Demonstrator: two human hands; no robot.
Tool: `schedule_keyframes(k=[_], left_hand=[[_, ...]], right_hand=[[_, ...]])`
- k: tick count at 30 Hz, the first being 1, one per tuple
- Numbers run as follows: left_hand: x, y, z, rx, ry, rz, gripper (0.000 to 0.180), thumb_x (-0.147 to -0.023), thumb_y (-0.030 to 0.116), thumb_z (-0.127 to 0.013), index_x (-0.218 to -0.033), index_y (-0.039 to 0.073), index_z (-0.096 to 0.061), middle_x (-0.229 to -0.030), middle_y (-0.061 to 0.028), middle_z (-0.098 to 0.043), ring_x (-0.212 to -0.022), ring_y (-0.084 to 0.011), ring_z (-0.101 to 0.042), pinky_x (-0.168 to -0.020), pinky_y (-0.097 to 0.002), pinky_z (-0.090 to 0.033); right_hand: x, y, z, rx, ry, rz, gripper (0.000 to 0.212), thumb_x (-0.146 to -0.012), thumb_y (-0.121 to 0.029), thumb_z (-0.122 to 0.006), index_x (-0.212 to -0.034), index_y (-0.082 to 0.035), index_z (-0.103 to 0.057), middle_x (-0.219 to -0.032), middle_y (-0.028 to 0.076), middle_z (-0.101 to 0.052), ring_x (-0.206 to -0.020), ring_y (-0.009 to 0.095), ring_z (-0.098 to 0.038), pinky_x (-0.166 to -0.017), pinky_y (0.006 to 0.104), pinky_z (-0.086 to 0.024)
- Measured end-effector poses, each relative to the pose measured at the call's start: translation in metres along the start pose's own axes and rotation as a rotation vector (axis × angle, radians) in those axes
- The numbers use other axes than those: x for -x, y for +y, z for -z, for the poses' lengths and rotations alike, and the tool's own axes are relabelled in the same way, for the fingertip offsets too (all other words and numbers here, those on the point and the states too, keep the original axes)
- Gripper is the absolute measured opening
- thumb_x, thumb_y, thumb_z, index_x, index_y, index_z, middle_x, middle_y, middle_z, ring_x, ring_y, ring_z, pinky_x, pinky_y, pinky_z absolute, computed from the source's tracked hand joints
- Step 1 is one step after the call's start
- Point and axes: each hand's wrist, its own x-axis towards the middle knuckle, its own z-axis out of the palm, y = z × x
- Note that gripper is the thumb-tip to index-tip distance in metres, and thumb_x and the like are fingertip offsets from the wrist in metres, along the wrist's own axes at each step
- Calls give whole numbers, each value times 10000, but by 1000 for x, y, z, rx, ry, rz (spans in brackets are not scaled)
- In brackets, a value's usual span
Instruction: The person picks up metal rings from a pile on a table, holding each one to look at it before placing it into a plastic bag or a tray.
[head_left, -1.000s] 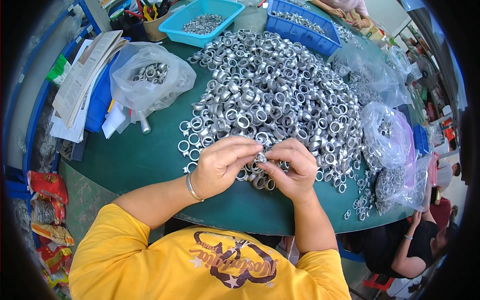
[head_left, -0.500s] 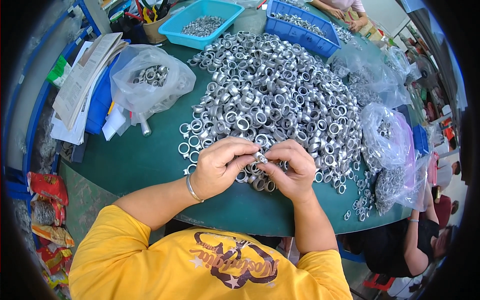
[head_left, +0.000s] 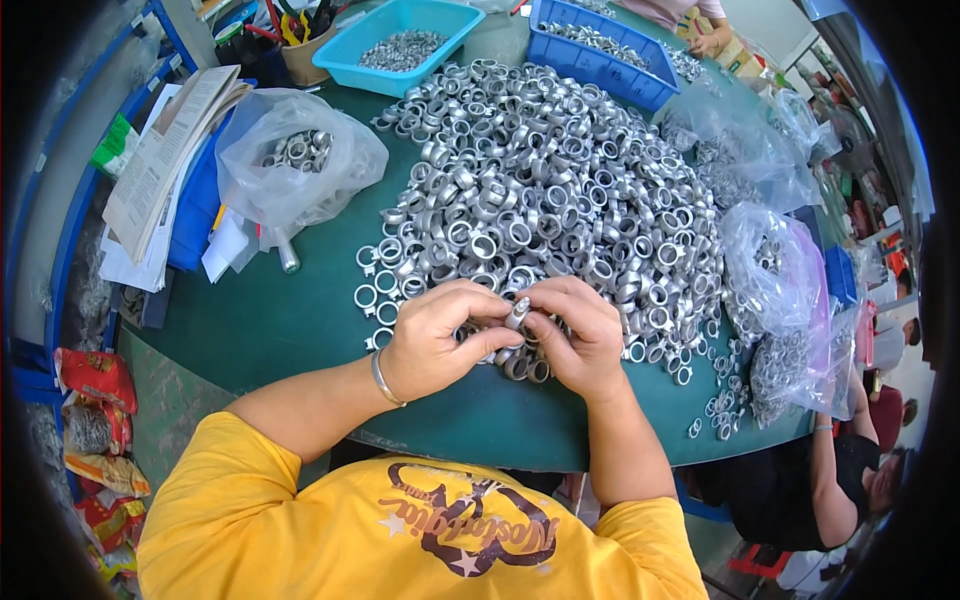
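Over the near edge of a big heap of silvery metal rings, my two hands meet at a small metal ring, seen edge-on with a lug at its upper end. My left hand pinches its left side between thumb and fingers; a metal bangle circles that wrist. From the right, the thumb and forefinger of my right hand close on the same ring. My fingertips cover part of it. Just beneath my hands lie more rings like it.
On the green table stand a clear bag of rings, a turquoise tray, a blue crate and papers. Plastic bags of metal parts line the right side. Other people work at the right and far edges.
The ring between my fingers has turned from slanting to nearly upright. My right fingers have shifted slightly up and left around it; my left hand stays almost in place.
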Motion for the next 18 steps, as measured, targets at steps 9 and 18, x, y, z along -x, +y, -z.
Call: schedule_keyframes(k=[9,18], left_hand=[[3,1,-2,8,6,26,243,-655,38,-767,-849,9,-623,-805,-88,-626,-657,-152,-633,-583,-241,-515],[0,1,0,-97,-37,-130,319,-609,54,-803,-845,18,-590,-788,-106,-630,-688,-206,-622,-598,-264,-507]], right_hand=[[2,-1,-3,26,-39,-19,199,-711,73,-624,-893,-5,-645,-835,119,-629,-690,205,-626,-586,266,-503],[2,1,-6,-22,-24,5,197,-694,86,-620,-862,-13,-651,-829,118,-641,-725,220,-639,-618,278,-516]])
